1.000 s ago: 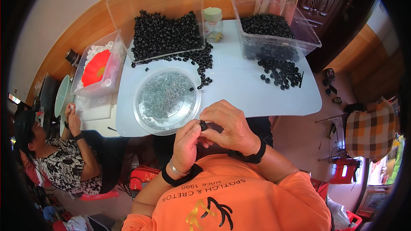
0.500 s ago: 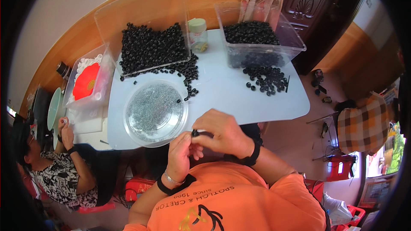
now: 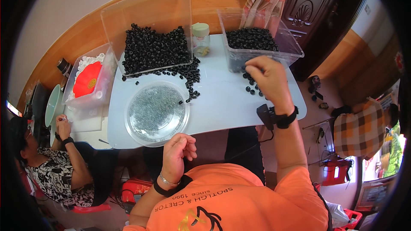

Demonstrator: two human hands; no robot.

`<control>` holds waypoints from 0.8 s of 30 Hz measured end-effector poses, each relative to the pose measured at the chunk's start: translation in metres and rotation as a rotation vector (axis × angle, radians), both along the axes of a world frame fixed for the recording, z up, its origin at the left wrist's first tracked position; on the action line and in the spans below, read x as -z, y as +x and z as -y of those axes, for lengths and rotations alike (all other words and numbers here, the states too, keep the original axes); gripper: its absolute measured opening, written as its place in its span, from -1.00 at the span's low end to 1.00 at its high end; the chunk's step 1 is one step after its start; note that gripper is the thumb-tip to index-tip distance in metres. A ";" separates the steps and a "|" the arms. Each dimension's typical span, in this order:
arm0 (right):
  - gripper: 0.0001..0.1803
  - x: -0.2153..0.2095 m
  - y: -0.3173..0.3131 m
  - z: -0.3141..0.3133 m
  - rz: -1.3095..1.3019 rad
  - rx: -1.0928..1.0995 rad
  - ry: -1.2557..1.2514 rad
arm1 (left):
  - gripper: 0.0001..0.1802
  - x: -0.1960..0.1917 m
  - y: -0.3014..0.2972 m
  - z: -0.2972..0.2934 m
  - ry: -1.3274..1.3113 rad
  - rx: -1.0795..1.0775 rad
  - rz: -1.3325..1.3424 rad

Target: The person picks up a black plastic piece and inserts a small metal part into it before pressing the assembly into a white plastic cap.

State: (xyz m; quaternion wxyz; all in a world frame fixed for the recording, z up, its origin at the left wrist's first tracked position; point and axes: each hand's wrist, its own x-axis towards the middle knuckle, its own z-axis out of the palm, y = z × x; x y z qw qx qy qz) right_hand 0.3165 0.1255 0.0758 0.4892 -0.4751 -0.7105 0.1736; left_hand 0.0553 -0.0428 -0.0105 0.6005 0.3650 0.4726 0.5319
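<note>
My right hand (image 3: 269, 75) reaches over the loose pile of small round black parts (image 3: 252, 89) at the table's right, just in front of a clear bin (image 3: 239, 63) filled with similar black pieces. Its thumb and fingers are pinched together; what they hold, if anything, does not show. Close to my body, my left hand (image 3: 176, 155) is raised at the table's near edge with its fingers curled in. Nothing can be made out inside it. Beyond it lies a round clear dish (image 3: 179, 131) of tiny translucent pieces.
A tipped clear bin (image 3: 190, 21) spills black ring-shaped parts (image 3: 156, 47) onto the white table (image 3: 218, 107). A lidded jar (image 3: 201, 38) stands between the bins. At left, a tub holds white pieces and a red dish (image 3: 87, 79). A co-worker (image 3: 64, 167) sits there.
My right hand has left my left hand and swung out to the right, over the black pile. The black part seen between my hands no longer shows. My left hand stays near my body.
</note>
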 end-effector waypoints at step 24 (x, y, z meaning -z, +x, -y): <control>-0.77 0.044 -0.076 0.076 0.141 -0.698 -0.181 | -0.67 0.008 0.004 -0.005 -0.030 0.072 0.063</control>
